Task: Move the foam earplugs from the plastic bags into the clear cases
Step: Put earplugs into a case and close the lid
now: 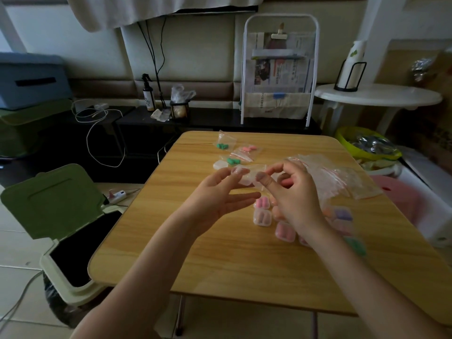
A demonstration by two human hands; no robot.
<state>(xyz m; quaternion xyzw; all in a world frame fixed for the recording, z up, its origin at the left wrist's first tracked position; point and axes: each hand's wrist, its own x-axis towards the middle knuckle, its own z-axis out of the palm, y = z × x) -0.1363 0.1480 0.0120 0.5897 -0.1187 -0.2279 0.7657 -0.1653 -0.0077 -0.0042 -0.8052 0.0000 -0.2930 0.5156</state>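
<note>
Now, both hands: raised over the table (220,265), close together around a small clear plastic piece (247,178); bag or case, I cannot tell.
Left hand (215,199): fingers mostly straight, tips touching the piece's left end.
Right hand (297,199): thumb and forefinger pinching its right end.
Filled cases (263,212): just under the right hand, pink plugs inside; more cases lie partly hidden behind the wrist.
Full bags (223,146): well beyond the hands, two with green plugs, one bag with pink plugs (249,150).
Spare case (221,164): beside the nearer green bag.
Emptied bags (337,177): heaped to the right.
Risk: the pinch looks light; a slip, I judge, could drop the piece onto the cases below or off toward the open bin (73,253).
</note>
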